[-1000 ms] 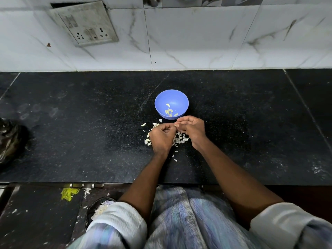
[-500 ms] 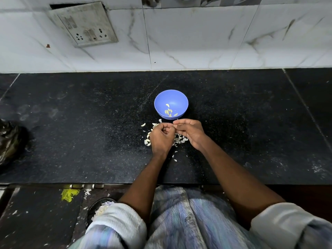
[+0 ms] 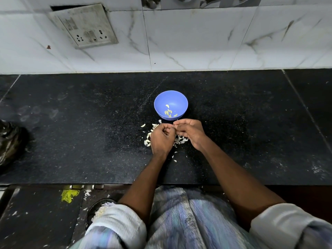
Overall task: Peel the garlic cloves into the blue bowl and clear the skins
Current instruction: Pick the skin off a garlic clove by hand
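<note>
Head view: left hand (image 3: 161,141) and right hand (image 3: 191,132) meet fingertip to fingertip, fingers curled, anything pinched hidden.

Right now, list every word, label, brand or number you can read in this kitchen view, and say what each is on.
No text can be read.
Grimy white wall switch and socket plate: smudged marks only, too blurred to tell if any are letters.
Small round blue plastic bowl: no print visible.
Black speckled stone counter and white marbled wall tiles: no writing.
</note>
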Motion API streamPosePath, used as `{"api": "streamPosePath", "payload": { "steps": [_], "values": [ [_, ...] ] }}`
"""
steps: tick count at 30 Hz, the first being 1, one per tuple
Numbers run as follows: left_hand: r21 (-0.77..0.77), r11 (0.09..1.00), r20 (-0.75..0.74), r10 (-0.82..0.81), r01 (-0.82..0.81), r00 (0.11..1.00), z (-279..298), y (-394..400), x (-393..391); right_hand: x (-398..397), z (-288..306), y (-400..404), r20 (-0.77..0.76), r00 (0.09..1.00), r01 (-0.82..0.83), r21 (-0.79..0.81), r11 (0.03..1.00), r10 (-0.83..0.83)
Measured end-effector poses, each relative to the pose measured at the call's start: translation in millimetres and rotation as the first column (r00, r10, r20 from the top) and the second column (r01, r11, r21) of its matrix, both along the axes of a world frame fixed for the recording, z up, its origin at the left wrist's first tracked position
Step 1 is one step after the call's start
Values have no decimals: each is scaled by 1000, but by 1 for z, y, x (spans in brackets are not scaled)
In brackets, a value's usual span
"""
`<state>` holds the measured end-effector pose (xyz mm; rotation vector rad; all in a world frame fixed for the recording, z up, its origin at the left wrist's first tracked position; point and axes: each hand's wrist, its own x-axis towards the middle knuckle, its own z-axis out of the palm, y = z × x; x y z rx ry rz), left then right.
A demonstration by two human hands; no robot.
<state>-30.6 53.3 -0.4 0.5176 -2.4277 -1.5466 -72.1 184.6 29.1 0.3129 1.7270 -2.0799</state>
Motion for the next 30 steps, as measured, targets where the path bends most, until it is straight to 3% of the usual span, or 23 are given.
{"api": "streamPosePath", "payload": {
  "steps": [7,16,25,30],
  "values": [
    [15,999,15,-32,31,999,0,1,0,0,1,1,11,1000,1,58,998,-2],
    [62,997,1,38,-38,999,-5,-5,1,-3,-1,6,31,998,47,-23,999,-46],
    [-36,999,26,-36,37,999,-3,-3,3,-2,2,0,-1,1000,24,88,996,-24],
    [-21,1000,31,-10,11,999,-10,-5,3,-2,-10,2,-42,999,-11,244,970,22]
  ]
}}
